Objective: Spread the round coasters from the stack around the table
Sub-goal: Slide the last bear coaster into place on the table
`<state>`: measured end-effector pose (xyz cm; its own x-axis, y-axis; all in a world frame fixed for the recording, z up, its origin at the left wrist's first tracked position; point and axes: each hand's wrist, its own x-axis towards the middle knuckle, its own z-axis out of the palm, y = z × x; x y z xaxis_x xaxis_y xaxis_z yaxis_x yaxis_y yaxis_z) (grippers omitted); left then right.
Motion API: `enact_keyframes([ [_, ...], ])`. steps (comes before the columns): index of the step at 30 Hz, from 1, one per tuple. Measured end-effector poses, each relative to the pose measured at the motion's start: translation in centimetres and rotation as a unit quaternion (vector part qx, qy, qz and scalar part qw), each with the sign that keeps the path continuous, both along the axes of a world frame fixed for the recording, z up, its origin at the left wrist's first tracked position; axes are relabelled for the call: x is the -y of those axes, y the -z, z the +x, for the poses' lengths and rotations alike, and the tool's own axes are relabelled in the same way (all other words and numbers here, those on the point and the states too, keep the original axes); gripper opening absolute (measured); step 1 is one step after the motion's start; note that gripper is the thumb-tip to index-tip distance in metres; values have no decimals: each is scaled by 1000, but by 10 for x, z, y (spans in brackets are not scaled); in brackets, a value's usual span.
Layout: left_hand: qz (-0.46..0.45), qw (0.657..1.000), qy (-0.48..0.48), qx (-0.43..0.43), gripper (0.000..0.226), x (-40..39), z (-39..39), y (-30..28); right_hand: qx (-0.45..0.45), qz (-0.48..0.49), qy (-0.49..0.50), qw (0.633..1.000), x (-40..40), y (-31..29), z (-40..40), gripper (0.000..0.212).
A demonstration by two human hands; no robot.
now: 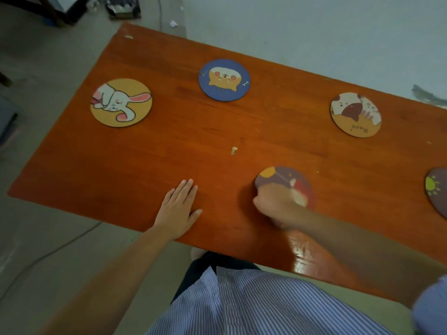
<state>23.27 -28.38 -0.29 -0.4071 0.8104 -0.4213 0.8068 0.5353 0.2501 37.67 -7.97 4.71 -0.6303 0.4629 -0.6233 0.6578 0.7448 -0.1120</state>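
Round picture coasters lie apart on the orange wooden table [169,141]. A yellow rabbit coaster [121,102] is at the far left, a blue dog coaster [224,80] at the far middle, and a tan cat coaster [355,114] at the far right. A purple coaster with a sun [437,192] is cut off by the right edge. My right hand [278,204] is blurred and closed over the near part of a purple coaster [280,177] at the near middle. My left hand [180,209] rests flat on the table, fingers extended, holding nothing.
A small pale crumb [234,150] lies mid-table. The table's near edge [217,250] runs just above my striped shirt [242,305]. A cable [48,252] trails on the floor at left. Dark furniture legs [60,13] and clutter stand beyond the far left corner.
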Motion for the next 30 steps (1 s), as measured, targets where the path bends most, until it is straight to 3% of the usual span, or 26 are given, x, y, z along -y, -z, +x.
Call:
enact_keyframes([
  [2, 11, 999, -26, 36, 62, 0, -6, -7, -70, -119, 94, 986, 10, 3, -17, 49],
  [4, 27, 996, -69, 57, 54, -1, -8, -17, -135, -177, 161, 961, 12, 3, -34, 47],
  [7, 51, 990, -112, 68, 45, -7, -3, -30, -193, -137, 171, 957, 4, 0, -28, 40],
  [10, 57, 982, -136, 122, 42, -28, 17, -38, -227, 3, 203, 953, -7, 1, 13, 12],
  [12, 45, 976, -150, 148, 34, -49, 36, -41, -166, 55, 260, 950, -12, 3, 42, 31],
  [14, 28, 971, -166, 169, 20, -71, 55, -41, -121, 37, 305, 944, -12, 7, 60, 46],
  [17, 23, 948, -251, 193, 6, -91, 71, -38, -145, 5, 345, 927, -9, 12, 66, 40],
  [18, 27, 937, -287, 198, 5, -95, 72, -36, -154, 5, 362, 919, -11, 12, 68, 33],
  [20, 28, 916, -344, 202, 25, -99, 71, -33, -155, -5, 401, 903, -16, 11, 75, 21],
  [22, 30, 915, -349, 200, 29, -103, 69, -32, -146, -25, 433, 889, -20, 12, 84, 16],
  [25, 36, 935, -307, 173, 20, -114, 66, -34, -145, -51, 480, 864, -17, 17, 100, 48],
  [30, 66, 959, -222, 162, 18, -136, 71, -39, -155, -82, 505, 845, -11, 17, 119, 53],
])
